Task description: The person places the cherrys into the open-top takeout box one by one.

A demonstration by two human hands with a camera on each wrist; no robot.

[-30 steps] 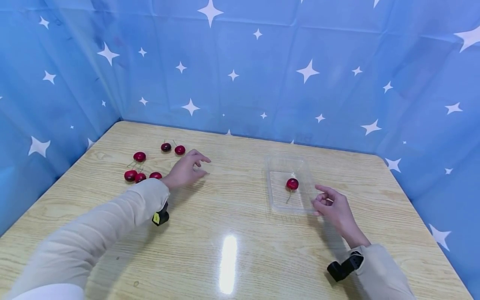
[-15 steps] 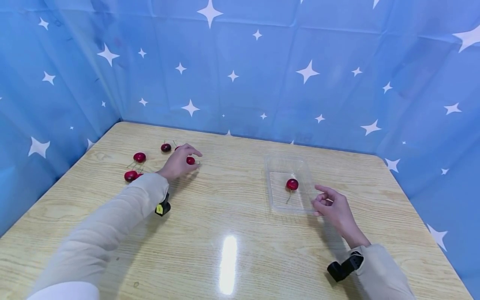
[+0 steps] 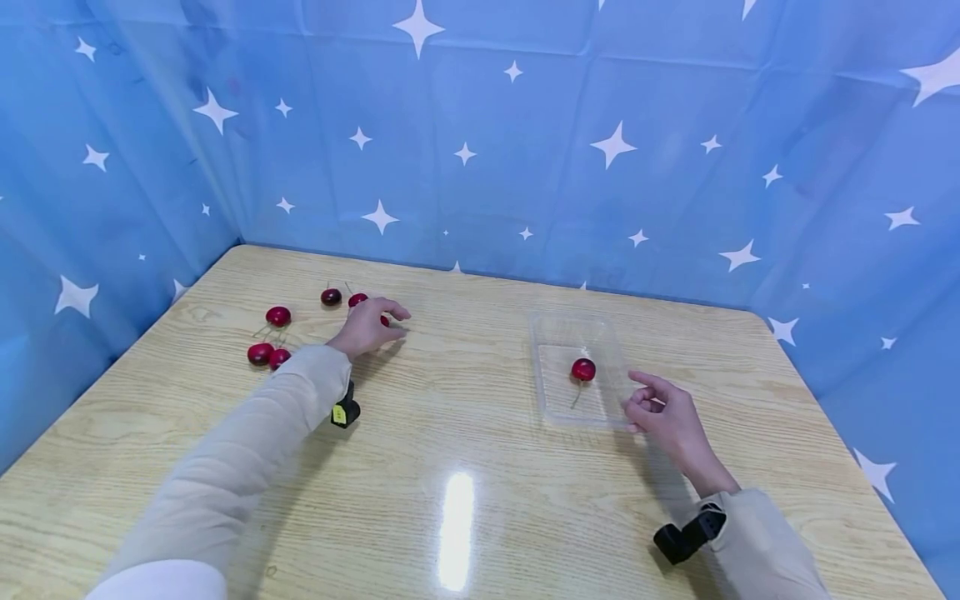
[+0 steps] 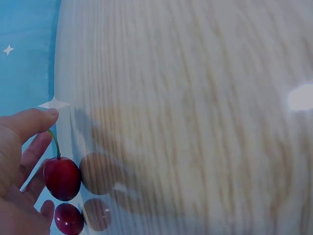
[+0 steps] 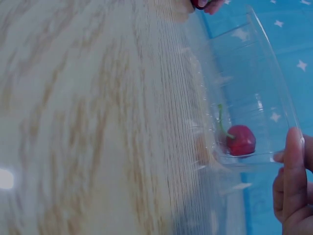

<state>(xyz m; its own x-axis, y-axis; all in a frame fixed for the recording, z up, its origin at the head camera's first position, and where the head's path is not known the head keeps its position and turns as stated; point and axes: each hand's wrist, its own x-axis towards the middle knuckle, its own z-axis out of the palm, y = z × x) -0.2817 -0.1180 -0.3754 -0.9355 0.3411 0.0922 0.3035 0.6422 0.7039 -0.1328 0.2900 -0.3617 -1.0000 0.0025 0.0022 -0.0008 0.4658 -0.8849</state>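
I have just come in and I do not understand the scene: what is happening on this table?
A person is handling cherries at a wooden table. The left hand pinches one cherry by its stem, beside the loose cherries on the left. The right hand rests its fingers against the edge of a clear plastic tray, which holds one cherry.

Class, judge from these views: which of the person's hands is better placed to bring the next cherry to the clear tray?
Left. The left hand already pinches a cherry by its stem, beside the loose cherries. The right hand rests at the clear tray, holding no fruit.
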